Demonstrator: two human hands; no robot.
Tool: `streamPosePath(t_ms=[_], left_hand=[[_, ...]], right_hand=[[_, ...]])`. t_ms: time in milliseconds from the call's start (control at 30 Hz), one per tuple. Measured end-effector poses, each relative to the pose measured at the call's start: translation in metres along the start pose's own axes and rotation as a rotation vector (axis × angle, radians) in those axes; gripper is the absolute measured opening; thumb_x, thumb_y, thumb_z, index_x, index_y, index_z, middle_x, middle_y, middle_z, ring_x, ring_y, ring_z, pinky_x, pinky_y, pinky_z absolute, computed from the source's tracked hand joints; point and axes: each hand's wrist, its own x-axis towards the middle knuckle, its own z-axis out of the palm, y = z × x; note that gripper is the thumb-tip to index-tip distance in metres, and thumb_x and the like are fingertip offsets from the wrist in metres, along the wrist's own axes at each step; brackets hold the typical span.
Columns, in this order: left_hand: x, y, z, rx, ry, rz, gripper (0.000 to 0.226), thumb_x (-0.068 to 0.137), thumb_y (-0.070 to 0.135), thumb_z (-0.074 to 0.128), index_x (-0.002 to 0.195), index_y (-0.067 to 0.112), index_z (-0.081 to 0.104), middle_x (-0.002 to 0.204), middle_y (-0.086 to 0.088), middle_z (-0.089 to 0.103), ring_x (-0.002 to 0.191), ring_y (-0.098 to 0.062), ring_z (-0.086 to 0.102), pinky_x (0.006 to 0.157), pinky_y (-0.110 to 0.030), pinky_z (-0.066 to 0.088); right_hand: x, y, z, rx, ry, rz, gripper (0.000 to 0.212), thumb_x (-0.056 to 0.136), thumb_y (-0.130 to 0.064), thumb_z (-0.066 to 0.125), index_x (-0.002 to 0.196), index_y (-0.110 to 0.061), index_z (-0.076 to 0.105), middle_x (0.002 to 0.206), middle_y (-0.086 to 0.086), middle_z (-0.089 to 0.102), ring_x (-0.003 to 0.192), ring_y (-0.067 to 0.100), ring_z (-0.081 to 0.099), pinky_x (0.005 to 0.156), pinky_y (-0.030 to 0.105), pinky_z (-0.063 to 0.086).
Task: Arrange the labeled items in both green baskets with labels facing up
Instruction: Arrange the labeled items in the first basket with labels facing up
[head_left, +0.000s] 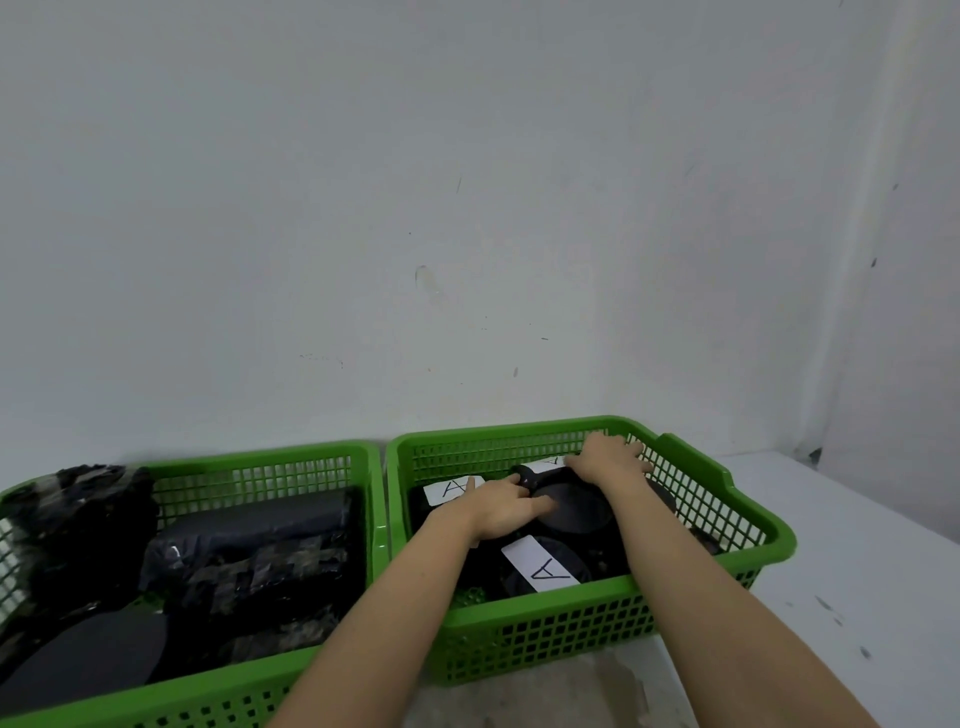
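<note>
Two green baskets stand side by side against a wall. The right basket (748, 551) holds black items, and white labels marked "A" face up on them: one near the front (543, 564), one at the back left (449, 489). Both my hands are inside this basket. My left hand (501, 506) grips the edge of a round black item (576, 512) in the middle. My right hand (610, 460) lies flat on a black item at the back, next to a partly covered label (548, 462). The left basket (270, 460) holds black wrapped items with no labels showing.
The baskets rest on a white surface (857, 561) that extends to the right. A grey-white wall rises directly behind them. A crumpled black wrapped bundle (83, 509) sticks up at the left basket's back left corner. A worn grey patch (561, 691) lies below the right basket.
</note>
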Motion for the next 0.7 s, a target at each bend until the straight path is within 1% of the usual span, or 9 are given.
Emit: streamPosePath(t_ms=[100, 200, 267, 300, 367, 433, 500, 600, 700], left_hand=[[0.0, 0.0, 0.002, 0.074, -0.062, -0.026, 0.066, 0.092, 0.057, 0.021, 0.15, 0.025, 0.019, 0.161, 0.0, 0.001, 0.149, -0.023, -0.002, 0.115, -0.053, -0.012], [-0.001, 0.001, 0.003, 0.147, -0.079, -0.059, 0.069, 0.09, 0.063, 0.012, 0.15, 0.03, 0.01, 0.161, 0.003, -0.002, 0.148, -0.026, -0.007, 0.113, -0.058, -0.015], [-0.002, 0.0, 0.003, 0.159, -0.077, -0.06, 0.07, 0.089, 0.064, 0.009, 0.15, 0.031, 0.008, 0.161, 0.006, -0.001, 0.149, -0.025, -0.007, 0.111, -0.06, -0.017], [-0.003, 0.0, 0.002, 0.147, -0.07, -0.053, 0.068, 0.09, 0.063, 0.008, 0.15, 0.031, 0.008, 0.161, 0.007, 0.002, 0.149, -0.025, -0.006, 0.111, -0.06, -0.018], [-0.004, 0.001, 0.002, 0.099, -0.014, -0.029, 0.065, 0.092, 0.06, 0.008, 0.149, 0.031, 0.017, 0.16, 0.003, 0.014, 0.149, -0.026, 0.002, 0.112, -0.06, -0.016], [-0.004, 0.004, -0.001, 0.049, 0.117, -0.03, 0.065, 0.091, 0.06, 0.015, 0.141, 0.026, 0.04, 0.151, -0.005, 0.038, 0.143, -0.028, 0.024, 0.113, -0.061, -0.006], [-0.004, 0.007, -0.004, 0.048, 0.237, -0.052, 0.057, 0.093, 0.05, 0.022, 0.125, 0.016, 0.053, 0.136, -0.012, 0.051, 0.133, -0.03, 0.036, 0.113, -0.061, 0.004], [-0.005, 0.004, -0.007, -0.048, 0.35, -0.117, 0.05, 0.096, 0.038, 0.018, 0.112, 0.008, 0.054, 0.129, -0.018, 0.052, 0.129, -0.034, 0.038, 0.112, -0.06, 0.012], [-0.007, 0.001, -0.011, -0.152, 0.456, -0.18, 0.058, 0.097, 0.041, 0.017, 0.108, 0.002, 0.059, 0.128, -0.02, 0.051, 0.129, -0.035, 0.037, 0.114, -0.058, 0.011]], right_hand=[[-0.001, 0.0, -0.002, -0.011, -0.049, -0.028, 0.076, 0.083, -0.05, 0.057, 0.141, -0.008, 0.034, 0.152, 0.023, 0.022, 0.14, 0.042, 0.016, 0.11, 0.062, 0.018], [0.0, 0.001, -0.004, -0.024, 0.023, -0.072, 0.08, 0.076, -0.055, 0.064, 0.135, -0.007, 0.039, 0.144, 0.022, 0.035, 0.135, 0.04, 0.028, 0.106, 0.053, 0.031], [0.001, 0.001, -0.007, -0.004, 0.013, -0.166, 0.056, 0.072, -0.06, 0.064, 0.099, -0.011, 0.056, 0.106, 0.014, 0.058, 0.109, 0.033, 0.05, 0.082, 0.039, 0.044], [-0.001, 0.0, -0.009, 0.009, -0.06, -0.211, 0.049, 0.071, -0.061, 0.064, 0.076, -0.014, 0.052, 0.08, 0.007, 0.054, 0.087, 0.028, 0.053, 0.064, 0.032, 0.04], [-0.005, -0.003, -0.012, -0.001, -0.262, -0.245, 0.047, 0.077, -0.057, 0.06, 0.068, -0.013, 0.046, 0.063, 0.001, 0.04, 0.068, 0.021, 0.046, 0.051, 0.026, 0.031], [-0.006, -0.002, -0.014, -0.01, -0.383, -0.273, 0.038, 0.084, -0.044, 0.055, 0.094, -0.007, 0.059, 0.077, 0.003, 0.052, 0.083, 0.021, 0.051, 0.062, 0.025, 0.042], [-0.004, 0.0, -0.016, 0.063, -0.475, -0.278, 0.049, 0.083, -0.034, 0.058, 0.117, 0.0, 0.058, 0.1, 0.009, 0.057, 0.096, 0.022, 0.054, 0.079, 0.034, 0.046], [-0.01, 0.002, -0.019, 0.107, -0.585, -0.258, 0.065, 0.074, -0.034, 0.07, 0.127, -0.001, 0.053, 0.119, 0.011, 0.057, 0.115, 0.027, 0.056, 0.092, 0.036, 0.046], [-0.016, -0.003, -0.019, -0.019, -0.575, -0.283, 0.092, 0.063, -0.042, 0.08, 0.138, -0.005, 0.041, 0.143, 0.009, 0.043, 0.131, 0.029, 0.043, 0.107, 0.041, 0.04]])
